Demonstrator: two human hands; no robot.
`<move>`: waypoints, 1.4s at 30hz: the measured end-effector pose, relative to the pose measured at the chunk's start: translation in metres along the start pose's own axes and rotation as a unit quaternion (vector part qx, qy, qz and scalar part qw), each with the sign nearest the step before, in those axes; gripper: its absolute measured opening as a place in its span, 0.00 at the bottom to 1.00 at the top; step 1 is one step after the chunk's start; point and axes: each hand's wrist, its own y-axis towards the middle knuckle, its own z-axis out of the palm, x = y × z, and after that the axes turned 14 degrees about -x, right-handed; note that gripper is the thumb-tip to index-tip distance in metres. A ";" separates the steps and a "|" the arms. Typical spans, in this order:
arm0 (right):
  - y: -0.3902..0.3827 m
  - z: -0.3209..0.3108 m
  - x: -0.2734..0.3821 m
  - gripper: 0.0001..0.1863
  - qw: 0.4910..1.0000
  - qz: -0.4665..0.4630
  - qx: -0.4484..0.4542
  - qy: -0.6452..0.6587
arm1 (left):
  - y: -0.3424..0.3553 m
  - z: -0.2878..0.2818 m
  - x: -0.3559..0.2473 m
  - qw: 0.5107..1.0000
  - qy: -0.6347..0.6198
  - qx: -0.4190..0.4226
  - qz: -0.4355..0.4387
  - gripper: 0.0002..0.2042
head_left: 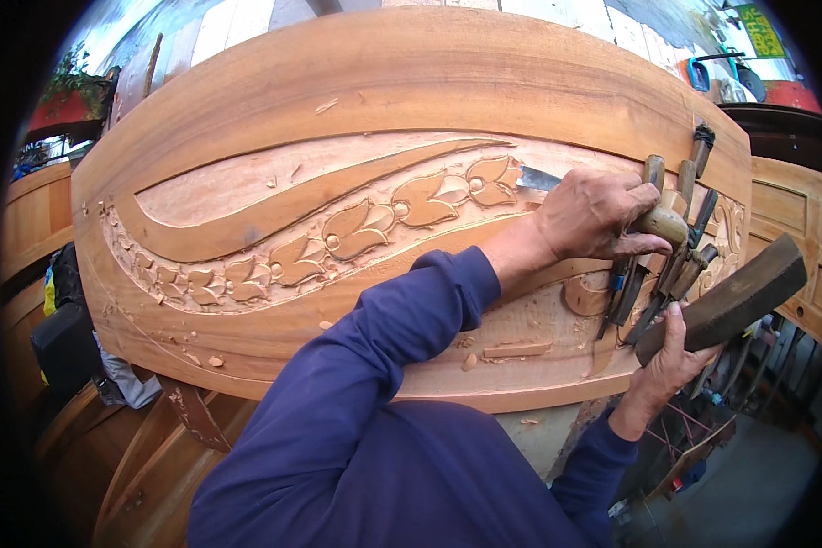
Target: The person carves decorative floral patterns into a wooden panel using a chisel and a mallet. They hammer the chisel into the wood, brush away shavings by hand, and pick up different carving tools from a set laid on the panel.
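My left hand [594, 215] is closed round a wood chisel; its rounded wooden handle [664, 226] sticks out to the right. The flat steel blade [537, 178] points left, close to the last carved flower at the right end of the floral band [425, 199]. In my right hand [665, 376] is a long dark wooden block [735, 301], held at its lower end and tilted up to the right. Between the hands, several carving chisels [680, 265] with wooden handles lie bunched on the carved wooden panel [411, 73]. Some of their blades are hidden.
Wood chips [215, 361] and a thin wood strip [518, 350] lie on the panel. Another panelled board [795, 228] stands at the right. A black box-like object [61, 342] sits beside the panel's left edge. More tools hang or stand at the lower right.
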 end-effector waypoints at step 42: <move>-0.008 0.000 -0.008 0.37 0.969 -0.126 0.147 -0.155 | 0.000 -0.024 -0.007 0.999 -0.028 -0.002 -0.026 0.28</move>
